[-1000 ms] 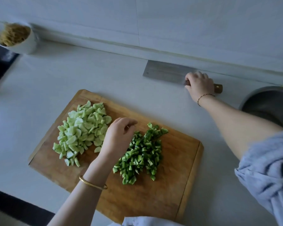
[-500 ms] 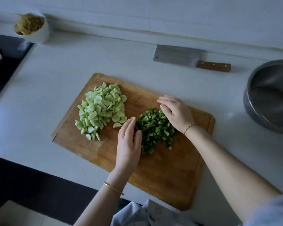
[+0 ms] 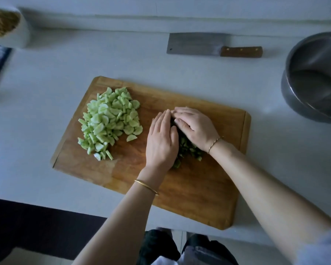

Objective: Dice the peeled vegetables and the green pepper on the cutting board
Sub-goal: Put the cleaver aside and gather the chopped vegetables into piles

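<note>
Board (image 3: 199,188) as landmark, long side toward the person. Off its far right corner, a steel pot (image 3: 294,54). Beyond its far edge, flat on the counter, the cleaver (image 3: 197,44), let go within the last second and no longer in any hand. On the board's left half, a heap of pale dice (image 3: 109,121), unmoved. Off the far left corner, a white cup (image 3: 17,35), blurred.

On the board's middle, left hand (image 3: 161,138) and right hand (image 3: 195,125), brought in from either side over the last half second. Fingers fairly straight and held together, pressing the pepper dice (image 3: 187,148) into a tight mound between the palms, fingertips meeting at the far end. Gripping nothing. Pepper spread loose a moment ago, now mostly hidden, with only a dark green fringe at the near end.

Judging from that: cutting apparently finished, both vegetables in small pieces. Gathering perhaps for a lift toward the pot, though not certain.

No brand, label or writing legible anywhere.
</note>
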`<act>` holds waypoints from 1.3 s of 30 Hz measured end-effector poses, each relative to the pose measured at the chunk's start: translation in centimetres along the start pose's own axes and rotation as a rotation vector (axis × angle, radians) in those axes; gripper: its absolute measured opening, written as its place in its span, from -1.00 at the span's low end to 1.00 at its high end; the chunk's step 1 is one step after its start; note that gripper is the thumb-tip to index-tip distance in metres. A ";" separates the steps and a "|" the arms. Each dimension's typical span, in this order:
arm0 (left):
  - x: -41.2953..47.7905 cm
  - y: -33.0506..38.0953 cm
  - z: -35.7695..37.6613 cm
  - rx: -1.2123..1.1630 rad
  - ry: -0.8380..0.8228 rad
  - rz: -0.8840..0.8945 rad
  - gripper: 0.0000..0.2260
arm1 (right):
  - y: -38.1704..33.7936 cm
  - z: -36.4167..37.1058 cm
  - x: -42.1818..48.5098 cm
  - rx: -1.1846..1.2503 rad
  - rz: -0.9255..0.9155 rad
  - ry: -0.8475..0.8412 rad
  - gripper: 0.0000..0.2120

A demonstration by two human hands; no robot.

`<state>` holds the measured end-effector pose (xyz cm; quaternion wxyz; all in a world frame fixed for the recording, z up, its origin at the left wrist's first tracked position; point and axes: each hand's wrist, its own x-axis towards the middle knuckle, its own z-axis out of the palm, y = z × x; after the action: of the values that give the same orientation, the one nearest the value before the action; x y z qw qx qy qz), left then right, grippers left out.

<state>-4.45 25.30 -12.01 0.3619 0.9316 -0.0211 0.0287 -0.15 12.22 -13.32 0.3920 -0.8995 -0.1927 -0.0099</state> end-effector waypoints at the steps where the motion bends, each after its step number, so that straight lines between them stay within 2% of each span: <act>1: 0.1 0.2 0.1 -0.020 -0.008 0.003 -0.48 | -0.1 0.0 -0.4 0.014 0.002 0.016 -0.63; 7: -0.1 1.3 0.7 -0.135 -0.059 0.027 -0.52 | 0.0 -0.9 -3.0 0.168 0.118 0.086 -0.52; 11: -0.3 2.3 1.5 -0.209 -0.097 0.039 -0.54 | 0.2 -1.7 -4.5 0.332 0.194 0.197 -0.53; 14: -0.4 3.1 2.0 -0.254 -0.133 0.064 -0.54 | 0.6 -2.2 -5.4 0.365 0.239 0.267 -0.56; 16: -0.5 3.2 1.9 -0.336 -0.174 0.064 -0.51 | 0.9 -2.4 -5.8 0.350 0.253 0.281 -0.56; 20: 0.0 2.6 0.6 -0.584 -0.194 -0.047 -0.52 | 0.9 -2.7 -5.5 0.387 0.284 0.298 -0.51; 27: -0.8 1.5 -0.7 -0.753 0.013 -0.050 -0.56 | 1.1 -3.6 -4.3 0.328 0.317 0.187 -0.47; 30: -1.2 0.7 -0.9 -0.850 0.102 -0.166 -0.57 | 0.8 -3.8 -3.6 0.209 0.289 0.067 -0.40; 34: -1.5 0.5 -0.3 -0.878 0.083 -0.235 -0.55 | 0.2 -3.6 -3.2 0.183 0.264 -0.008 -0.30; 39: -2.0 1.9 0.6 -0.924 -0.003 -0.228 -0.58 | 0.4 -3.5 -4.5 0.252 0.246 0.014 -0.39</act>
<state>-6.51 23.48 -11.31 0.7390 0.6696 0.0703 -0.0248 -3.69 7.98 -11.94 0.5013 -0.8599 -0.0784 0.0562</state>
